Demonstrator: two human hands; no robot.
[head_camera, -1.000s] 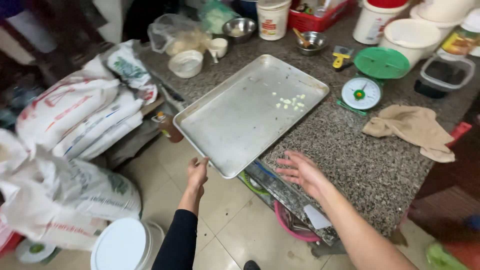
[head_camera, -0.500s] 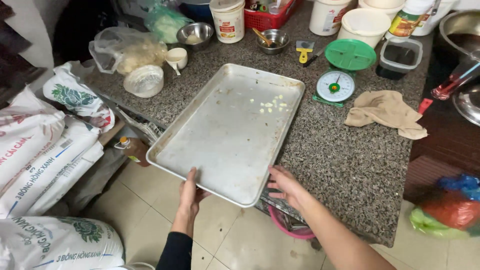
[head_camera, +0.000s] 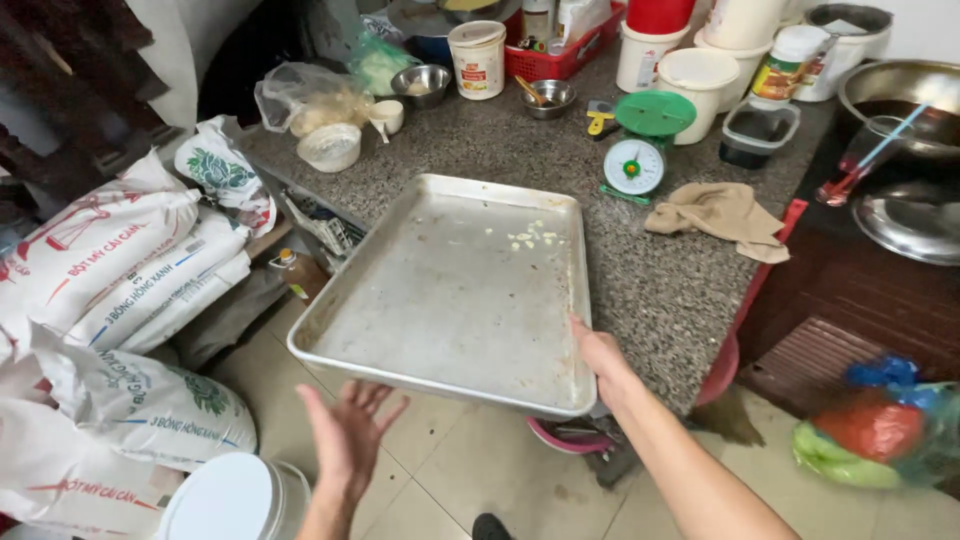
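right hand (head_camera: 600, 352) fingers grip tray (head_camera: 440, 300) edge – left hand (head_camera: 348, 435) open below; scale (head_camera: 638, 150), cloth (head_camera: 722, 215) beyond.

speckled grey granite counter (head_camera: 690, 290), pale beige tiled floor (head_camera: 480, 470), dark brown wooden cabinet (head_camera: 850, 300) on the right, even soft light

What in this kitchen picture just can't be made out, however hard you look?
Head view, the only one:
- Right hand: its fingers are hidden by the metal tray rim.
- Pale bits on the tray: too small to identify.
- Contents of the steel bowls: too small.
- Left hand: blurred, open, below the tray edge; contact unclear.
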